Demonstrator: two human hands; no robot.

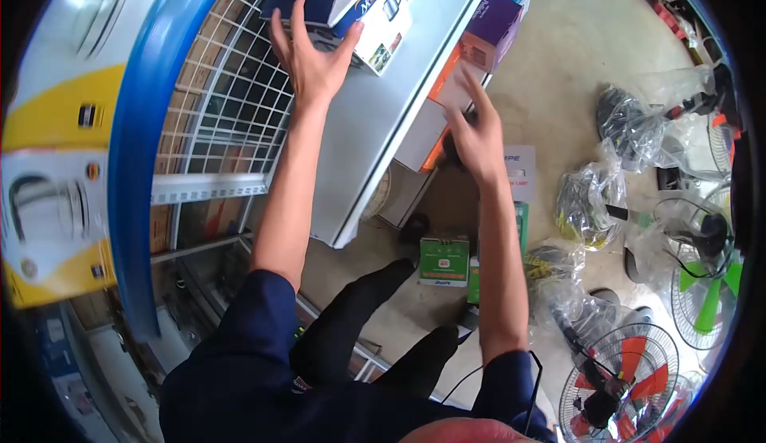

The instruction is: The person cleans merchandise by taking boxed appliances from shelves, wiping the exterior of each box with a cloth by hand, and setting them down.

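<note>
Reaching hand: your left hand [317, 70], fingers spread wide around one end of the kettle box [372, 8]; can't tell whether the fingertips touch.
Kettle box: on the grey shelf [351, 144] beside the wire grid [227, 84]; far end cut off by the top edge.
Right hand: yours [481, 144], blurred, fingers parted, by the orange-and-white carton [418, 138]; contact unclear.
Green-bladed fan [703, 295]: partly lost at the dark lens rim.

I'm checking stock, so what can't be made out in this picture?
Head view:
Kettle box: cut off by the upper edge; whether the left hand grips it is unclear.
Right hand: fingertips blurred.
Green carton: partly hidden by the right forearm.
Smaller green box: fine print too small.
</note>
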